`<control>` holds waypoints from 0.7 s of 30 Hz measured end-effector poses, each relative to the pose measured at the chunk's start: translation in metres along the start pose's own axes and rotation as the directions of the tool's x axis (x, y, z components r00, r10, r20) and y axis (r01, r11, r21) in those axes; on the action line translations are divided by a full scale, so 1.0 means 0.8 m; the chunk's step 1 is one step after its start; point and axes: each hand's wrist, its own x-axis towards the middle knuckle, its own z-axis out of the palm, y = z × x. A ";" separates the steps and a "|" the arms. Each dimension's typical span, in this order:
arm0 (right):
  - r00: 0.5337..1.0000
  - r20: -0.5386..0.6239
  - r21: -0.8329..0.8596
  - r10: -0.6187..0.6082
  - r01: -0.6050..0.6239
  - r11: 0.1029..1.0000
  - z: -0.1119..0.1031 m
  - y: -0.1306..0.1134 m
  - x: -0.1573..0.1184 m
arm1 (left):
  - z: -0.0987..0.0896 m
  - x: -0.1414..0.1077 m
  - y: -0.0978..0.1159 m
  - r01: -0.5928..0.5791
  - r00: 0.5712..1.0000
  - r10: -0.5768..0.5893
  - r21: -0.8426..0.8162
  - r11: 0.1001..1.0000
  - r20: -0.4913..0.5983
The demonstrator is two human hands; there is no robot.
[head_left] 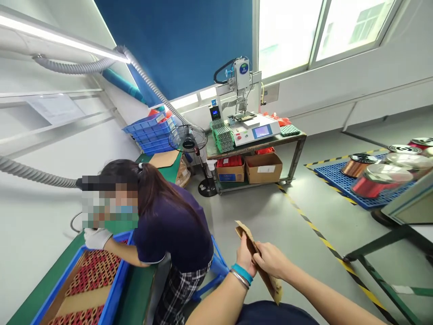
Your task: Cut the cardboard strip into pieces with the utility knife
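A folded piece of brown cardboard (270,283) is held close in front of my body, tilted, its long edge running from upper left to lower right. My left hand (246,258), with a teal band and a bracelet at the wrist, grips it from the left, the fingers partly hidden behind the sheet. Closed on the same piece from the right is my right hand (270,259), its fingers curled over the near edge. Both hands are off any table, above the floor.
A seated co-worker (172,225) bends over a blue crate (118,289) of red ring-like parts at left. Ahead stand a fan (188,143) and a bench machine (250,131). Wire spools (360,166) sit on a blue pallet (333,176) at right, near a green frame (379,280).
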 end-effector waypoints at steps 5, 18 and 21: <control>0.999 -0.010 -0.005 0.050 -0.051 0.999 -0.041 0.068 0.086 | 0.059 0.082 0.016 -0.018 0.997 0.012 -0.073 0.997 -0.078; 0.922 0.204 0.190 -0.329 0.292 0.937 -0.153 0.186 0.306 | 0.177 0.251 0.077 -0.142 0.939 0.079 -0.167 0.976 -0.334; 0.902 0.213 0.317 -0.376 0.300 0.900 -0.151 0.192 0.365 | 0.163 0.281 0.109 -0.155 0.913 0.054 -0.223 0.962 -0.405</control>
